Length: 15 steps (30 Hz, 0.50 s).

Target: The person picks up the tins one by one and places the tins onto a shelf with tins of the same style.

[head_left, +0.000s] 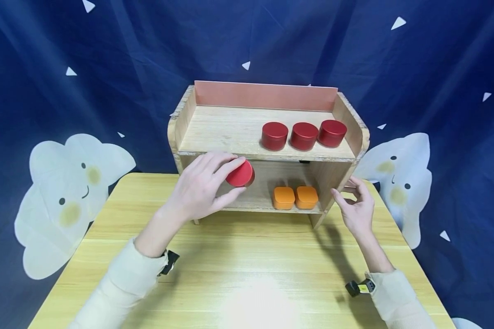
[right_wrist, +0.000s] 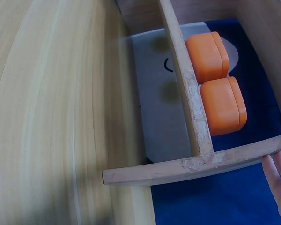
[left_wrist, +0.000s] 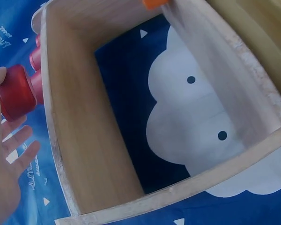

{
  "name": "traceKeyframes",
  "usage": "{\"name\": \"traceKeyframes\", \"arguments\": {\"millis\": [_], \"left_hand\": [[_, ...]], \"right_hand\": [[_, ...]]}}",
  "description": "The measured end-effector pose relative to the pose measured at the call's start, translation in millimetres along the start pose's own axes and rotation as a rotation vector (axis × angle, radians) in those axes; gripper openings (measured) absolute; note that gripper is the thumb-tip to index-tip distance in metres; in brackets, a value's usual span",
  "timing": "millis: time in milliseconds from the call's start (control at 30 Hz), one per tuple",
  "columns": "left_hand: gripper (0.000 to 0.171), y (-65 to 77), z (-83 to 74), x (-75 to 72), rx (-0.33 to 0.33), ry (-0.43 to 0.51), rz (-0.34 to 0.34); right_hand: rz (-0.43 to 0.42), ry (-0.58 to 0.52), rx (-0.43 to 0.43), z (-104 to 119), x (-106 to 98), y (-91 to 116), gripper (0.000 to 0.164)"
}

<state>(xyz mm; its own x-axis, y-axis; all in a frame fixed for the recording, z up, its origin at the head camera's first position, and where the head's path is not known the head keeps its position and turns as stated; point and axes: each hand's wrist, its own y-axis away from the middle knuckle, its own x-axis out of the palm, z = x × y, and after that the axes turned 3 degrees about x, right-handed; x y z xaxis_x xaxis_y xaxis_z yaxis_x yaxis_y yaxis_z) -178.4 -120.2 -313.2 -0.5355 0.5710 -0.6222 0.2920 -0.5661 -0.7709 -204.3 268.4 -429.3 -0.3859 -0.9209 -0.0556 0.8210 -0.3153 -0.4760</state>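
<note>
My left hand pinches a round red tin between thumb and fingers, in front of the upper board's edge of a small wooden shelf. The left wrist view shows the same tin raised off the wood. At the shelf's right side panel, my right hand holds the edge, fingers on the outer face and the thumb tip at the other side. Several more items stand on the shelf: three red tins at the top right and two orange square tins at the lower right.
The shelf stands at the far side of a light wooden table. A pink back strip runs along its top. Behind hangs a dark blue curtain with white triangles and smiling clouds.
</note>
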Motion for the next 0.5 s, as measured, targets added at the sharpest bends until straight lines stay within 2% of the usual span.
{"name": "traceKeyframes", "arguments": {"millis": [500], "left_hand": [[0.051, -19.5, 11.9, -8.2, -0.013, -0.073, 0.060]], "right_hand": [[0.004, 0.006, -0.007, -1.2, -0.5, 0.0, 0.049]]}}
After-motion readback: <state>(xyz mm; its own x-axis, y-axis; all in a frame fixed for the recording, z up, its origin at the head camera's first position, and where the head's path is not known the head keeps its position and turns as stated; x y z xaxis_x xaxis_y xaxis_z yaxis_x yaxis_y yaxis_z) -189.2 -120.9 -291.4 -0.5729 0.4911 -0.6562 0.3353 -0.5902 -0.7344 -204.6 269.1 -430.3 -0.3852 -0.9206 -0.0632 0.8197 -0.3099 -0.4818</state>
